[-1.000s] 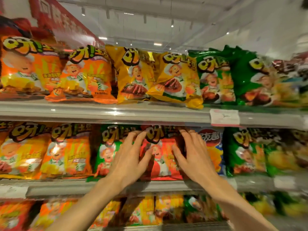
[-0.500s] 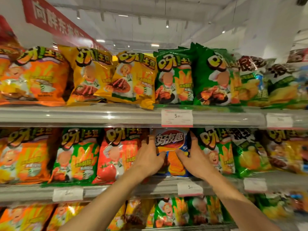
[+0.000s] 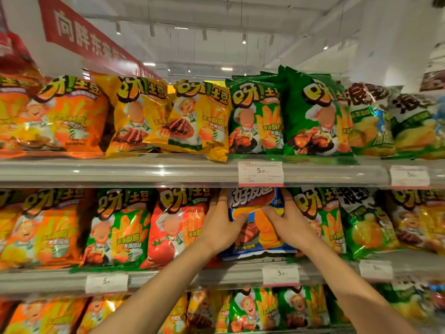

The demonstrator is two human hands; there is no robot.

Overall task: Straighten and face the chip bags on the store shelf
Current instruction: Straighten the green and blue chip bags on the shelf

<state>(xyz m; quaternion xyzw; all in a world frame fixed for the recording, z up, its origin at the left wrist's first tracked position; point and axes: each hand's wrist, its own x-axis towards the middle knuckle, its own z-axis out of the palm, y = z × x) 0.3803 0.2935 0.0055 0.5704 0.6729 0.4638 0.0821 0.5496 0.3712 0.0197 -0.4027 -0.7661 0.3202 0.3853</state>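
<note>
A blue chip bag (image 3: 258, 227) stands upright on the middle shelf (image 3: 216, 273), between a red bag (image 3: 177, 225) and a green bag (image 3: 322, 220). My left hand (image 3: 221, 222) grips its left edge, thumb across the front. My right hand (image 3: 287, 225) grips its right edge, thumb on the front, fingers reaching behind it. On the top shelf (image 3: 168, 168) a yellow bag (image 3: 199, 119) leans to the left, its lower corner hanging over the shelf lip.
Orange, yellow and green bags (image 3: 313, 116) fill the top shelf. More bags (image 3: 255, 309) line the shelf below. Price tags (image 3: 260, 173) hang on the shelf rails. A red sign (image 3: 79, 34) hangs at the upper left.
Both hands moved right from the red bag to the blue bag and closed on its sides. The view swung right with them.
</note>
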